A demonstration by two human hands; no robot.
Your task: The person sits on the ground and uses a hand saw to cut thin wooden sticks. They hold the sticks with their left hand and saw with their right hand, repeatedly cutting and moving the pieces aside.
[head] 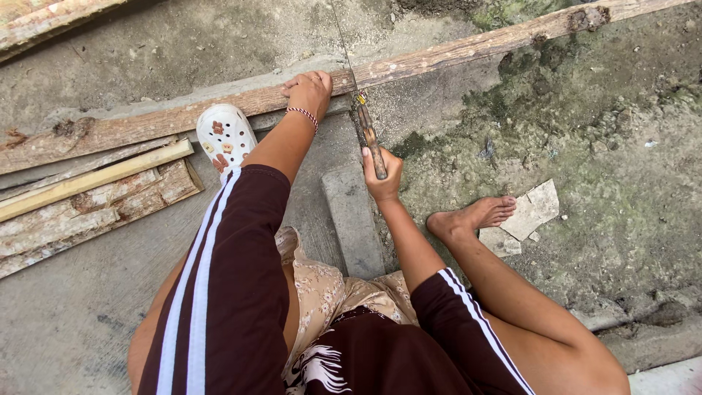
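Observation:
A long weathered wooden plank (453, 53) lies across the concrete ground from left to upper right. My left hand (310, 89) presses flat on it, fingers spread over the wood; a beaded bracelet circles that wrist. My right hand (382, 177) is closed on the wooden handle of a hand saw (365, 124). The saw's thin blade crosses the plank just right of my left hand and runs away toward the top. My left foot in a white clog (224, 134) rests against the plank's near side.
Several rough wooden boards (88, 197) are stacked at the left. A raised concrete curb (354, 219) runs between my legs. My bare right foot (474, 218) stands beside a broken tile piece (532, 211) on mossy ground.

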